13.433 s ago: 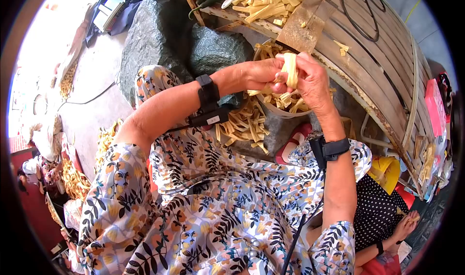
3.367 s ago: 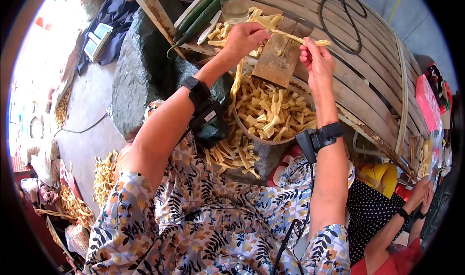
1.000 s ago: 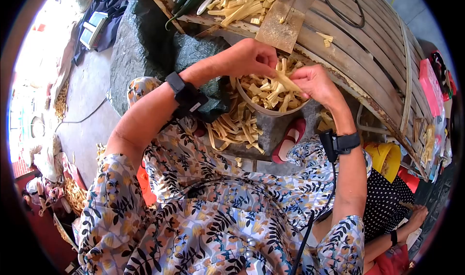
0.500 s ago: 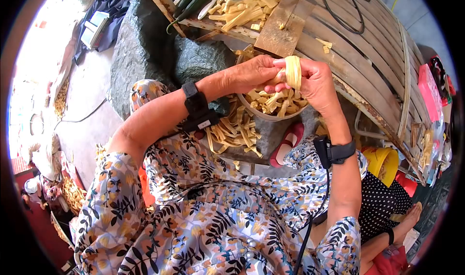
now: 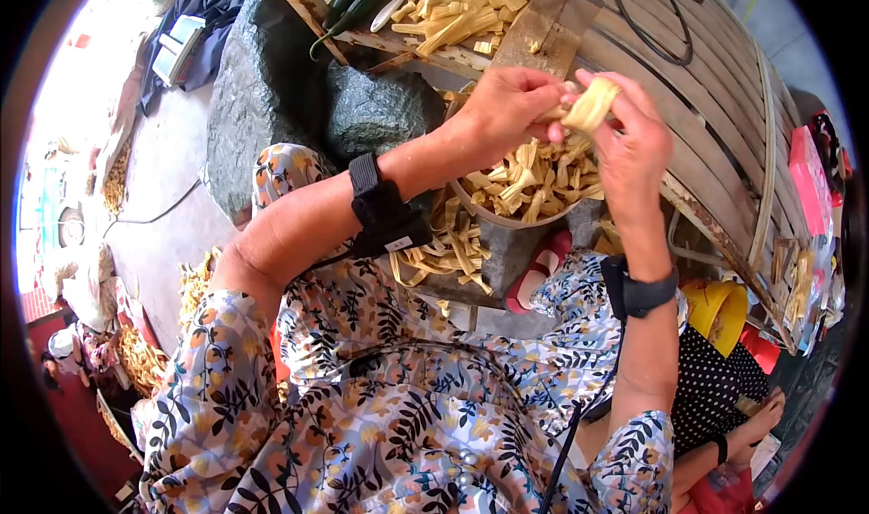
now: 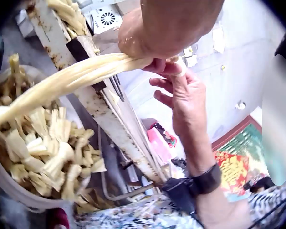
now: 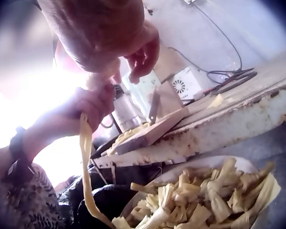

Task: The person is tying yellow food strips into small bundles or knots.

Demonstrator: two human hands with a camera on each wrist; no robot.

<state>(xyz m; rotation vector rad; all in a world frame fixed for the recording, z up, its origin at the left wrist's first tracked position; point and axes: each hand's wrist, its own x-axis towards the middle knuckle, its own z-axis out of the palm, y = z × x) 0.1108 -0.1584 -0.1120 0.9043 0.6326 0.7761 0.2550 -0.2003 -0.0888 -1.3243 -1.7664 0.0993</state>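
A round pale bowl (image 5: 471,201) of knotted beige pieces (image 5: 534,183) sits nearest. Above it, curled fingers of the left hand (image 5: 502,106) pinch a pale yellow flat strip (image 5: 593,105). It is coiled around the clasping fingers of the right hand (image 5: 634,147). Beyond lies the slatted wooden table (image 5: 715,106).

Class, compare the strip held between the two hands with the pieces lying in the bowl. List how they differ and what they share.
The strip is long and stretched out; the pieces are short and bunched like bows. The strip is held up by the left hand and right hand; the pieces lie heaped in the bowl. Both are pale yellow.
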